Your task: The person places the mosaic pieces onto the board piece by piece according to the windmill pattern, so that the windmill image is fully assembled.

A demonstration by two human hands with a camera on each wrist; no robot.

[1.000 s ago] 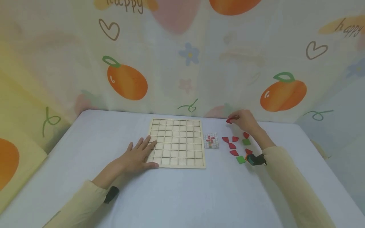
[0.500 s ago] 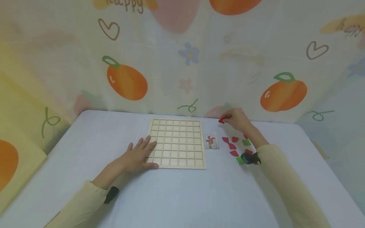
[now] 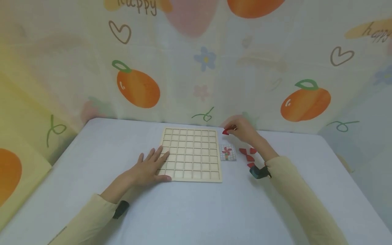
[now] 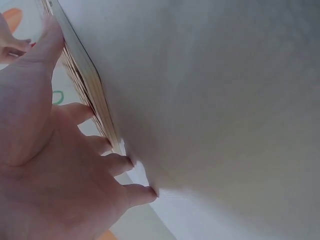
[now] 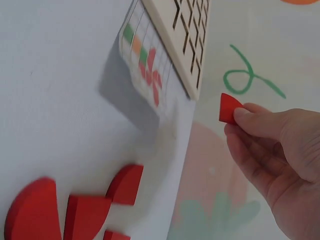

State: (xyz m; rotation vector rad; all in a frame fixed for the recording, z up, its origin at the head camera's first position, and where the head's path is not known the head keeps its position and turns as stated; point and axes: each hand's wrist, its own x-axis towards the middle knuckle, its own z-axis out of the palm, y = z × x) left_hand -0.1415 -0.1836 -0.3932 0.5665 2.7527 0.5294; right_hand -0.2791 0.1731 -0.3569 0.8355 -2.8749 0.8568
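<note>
A flat wooden grid board lies on the white table, its square cells bare. My left hand rests on the board's left edge with fingers spread; in the left wrist view its thumb and some fingertips touch the board's side. My right hand pinches a red quarter-circle piece between thumb and fingers, raised near the table's back edge, right of the board's far corner. Below that hand, a small gridded picture card showing a red and green flower design lies against the board's right side.
Several loose red quarter-circle pieces lie right of the card, partly hidden by my right forearm and the dark wrist camera. A patterned curtain with oranges hangs right behind the table's back edge.
My right hand has moved left with the red quarter-circle piece, from above the loose pieces toward the board. Its forearm now hides the green pieces. The left hand stays put.
</note>
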